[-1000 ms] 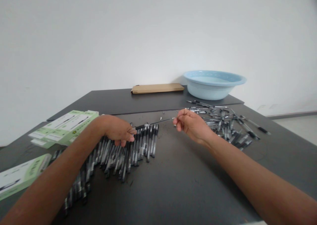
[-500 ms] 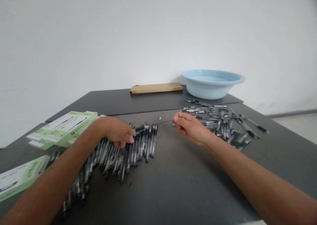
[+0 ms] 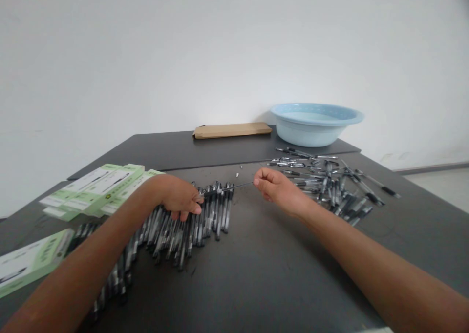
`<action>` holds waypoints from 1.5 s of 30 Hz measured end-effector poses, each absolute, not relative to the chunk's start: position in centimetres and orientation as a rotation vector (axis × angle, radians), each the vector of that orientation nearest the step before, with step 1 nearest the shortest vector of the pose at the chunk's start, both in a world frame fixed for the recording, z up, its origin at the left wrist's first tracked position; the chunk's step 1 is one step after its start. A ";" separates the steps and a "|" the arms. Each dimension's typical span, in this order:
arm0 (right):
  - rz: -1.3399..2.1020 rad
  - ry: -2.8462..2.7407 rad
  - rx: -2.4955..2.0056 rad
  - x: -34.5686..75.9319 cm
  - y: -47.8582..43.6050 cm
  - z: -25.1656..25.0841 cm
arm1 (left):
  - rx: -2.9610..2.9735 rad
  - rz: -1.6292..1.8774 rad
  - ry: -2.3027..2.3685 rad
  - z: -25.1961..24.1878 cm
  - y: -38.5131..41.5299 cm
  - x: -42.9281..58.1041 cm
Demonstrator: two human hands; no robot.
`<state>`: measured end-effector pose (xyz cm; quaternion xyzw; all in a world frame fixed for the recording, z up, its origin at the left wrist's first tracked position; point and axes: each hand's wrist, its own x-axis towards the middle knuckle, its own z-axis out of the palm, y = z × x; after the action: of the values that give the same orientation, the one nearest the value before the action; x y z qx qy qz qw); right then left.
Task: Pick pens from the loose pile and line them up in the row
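Note:
My left hand [image 3: 178,197] grips the barrel end of a black pen [image 3: 216,191] held level above the dark table [image 3: 256,269]. My right hand [image 3: 275,186] pinches the thin tip end of that same pen, which spans the gap between both hands. Under and beside my left hand lies a long row of black and clear pens [image 3: 172,225], side by side. To the right of my right hand is a loose scatter of pens and pen parts [image 3: 330,181].
Green and white boxes [image 3: 95,189] are stacked at the left, with another box [image 3: 29,262] nearer the front left edge. A light blue basin [image 3: 315,123] and a flat brown cardboard sleeve [image 3: 231,130] sit at the back near the white wall.
Both hands have shifted slightly left and lower, still holding the pen between them. The gap between the hands stays about the same.

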<state>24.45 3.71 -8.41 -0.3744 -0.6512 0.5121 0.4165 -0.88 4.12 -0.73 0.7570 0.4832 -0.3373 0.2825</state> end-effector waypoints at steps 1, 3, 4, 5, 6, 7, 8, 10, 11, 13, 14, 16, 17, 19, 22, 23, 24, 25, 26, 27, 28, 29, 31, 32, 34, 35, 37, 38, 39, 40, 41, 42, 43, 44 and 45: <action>1.280 -1.641 -0.935 24.4 3.7 -8.4 | 2.026 -0.909 1.300 -0.8 4.1 -0.9; 1.267 -1.654 -0.934 24.4 3.7 -8.4 | 2.029 -0.915 1.303 -0.9 4.1 -0.8; 1.259 -1.663 -0.935 24.4 3.8 -8.5 | 2.032 -0.917 1.300 -0.9 4.1 -0.8; 1.248 -1.674 -0.936 24.4 3.8 -8.5 | 2.033 -0.916 1.298 -0.9 4.1 -0.7; 1.233 -1.689 -0.935 24.4 3.8 -8.6 | 2.035 -0.915 1.294 -0.9 4.2 -0.7; 1.215 -1.708 -0.936 24.4 3.8 -8.7 | 2.037 -0.912 1.289 -1.0 4.2 -0.7; 1.193 -1.730 -0.943 24.5 3.8 -8.7 | 2.037 -0.909 1.284 -1.0 4.2 -0.7; 1.147 -1.779 -0.970 24.5 3.8 -8.8 | 2.034 -0.901 1.283 -1.1 4.2 -0.7; 1.128 -1.804 -0.985 24.5 3.7 -8.8 | 2.032 -0.896 1.288 -1.2 4.3 -0.7; 1.110 -1.845 -0.999 24.5 3.6 -8.8 | 2.029 -0.889 1.306 -1.3 4.3 -0.6; 1.109 -1.858 -0.997 24.5 3.5 -8.8 | 2.032 -0.891 1.314 -1.3 4.3 -0.6; 1.112 -1.867 -0.989 24.4 3.4 -8.7 | 2.039 -0.906 1.320 -1.4 4.3 -0.4; 1.108 -1.865 -0.986 24.4 3.4 -8.7 | 2.043 -0.914 1.322 -1.4 4.2 -0.3; 1.091 -1.866 -0.979 24.2 3.4 -8.8 | 2.050 -0.923 1.319 -1.5 4.2 -0.1; 1.055 -1.896 -0.948 24.0 3.4 -8.9 | 2.057 -0.928 1.308 -1.6 4.1 0.1; 1.048 -1.909 -0.939 24.0 3.3 -9.0 | 2.060 -0.929 1.307 -1.6 4.1 0.1; 1.043 -1.919 -0.932 23.9 3.3 -9.0 | 2.059 -0.926 1.308 -1.7 4.1 0.1; 1.040 -1.925 -0.929 23.8 3.3 -9.0 | 2.057 -0.922 1.310 -1.7 4.1 0.1; 1.040 -1.929 -0.929 23.8 3.2 -9.0 | 2.056 -0.914 1.311 -1.7 4.1 0.1; 1.041 -1.932 -0.931 23.7 3.2 -9.0 | 2.057 -0.904 1.309 -1.8 4.1 0.0; 1.040 -1.939 -0.929 23.7 3.1 -9.1 | 2.057 -0.897 1.304 -1.8 4.2 0.0; 1.039 -1.948 -0.926 23.6 3.0 -9.1 | 2.056 -0.894 1.299 -1.8 4.2 -0.1; 1.034 -1.969 -0.921 23.5 2.9 -9.1 | 2.061 -0.899 1.290 -1.9 4.2 -0.1; 1.027 -1.978 -0.919 23.4 2.9 -9.1 | 2.065 -0.905 1.289 -1.9 4.2 -0.1; 1.016 -1.984 -0.917 23.2 2.8 -9.2 | 2.081 -0.912 1.285 -1.9 4.2 -0.1; 1.014 -1.983 -0.914 23.2 2.8 -9.3 | 2.089 -0.912 1.283 -1.9 4.2 0.0; 1.014 -1.983 -0.904 23.0 2.7 -9.3 | 2.100 -0.905 1.282 -1.9 4.1 0.1; 1.013 -1.985 -0.901 23.0 2.7 -9.3 | 2.107 -0.904 1.281 -1.9 4.1 0.1; 1.007 -1.989 -0.899 22.9 2.6 -9.3 | 2.116 -0.905 1.280 -2.0 4.1 0.1; 0.998 -1.994 -0.899 22.8 2.5 -9.3 | 2.121 -0.907 1.282 -2.0 4.0 0.2; 0.988 -1.999 -0.900 22.8 2.4 -9.3 | 2.124 -0.909 1.283 -2.0 4.0 0.2; 0.981 -2.004 -0.905 22.7 2.4 -9.3 | 2.125 -0.908 1.286 -2.0 3.9 0.2; 0.975 -2.009 -0.912 22.7 2.3 -9.2 | 2.124 -0.904 1.291 -2.0 3.9 0.2; 0.971 -2.013 -0.917 22.7 2.2 -9.2 | 2.123 -0.895 1.297 -2.1 3.9 0.2; 0.969 -2.016 -0.920 22.6 2.1 -9.2 | 2.122 -0.891 1.302 -2.0 3.8 0.2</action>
<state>22.64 2.12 -9.16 -0.3558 -0.7797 0.3749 0.3535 0.24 3.83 -2.05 0.7777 0.4771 -0.3268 0.2463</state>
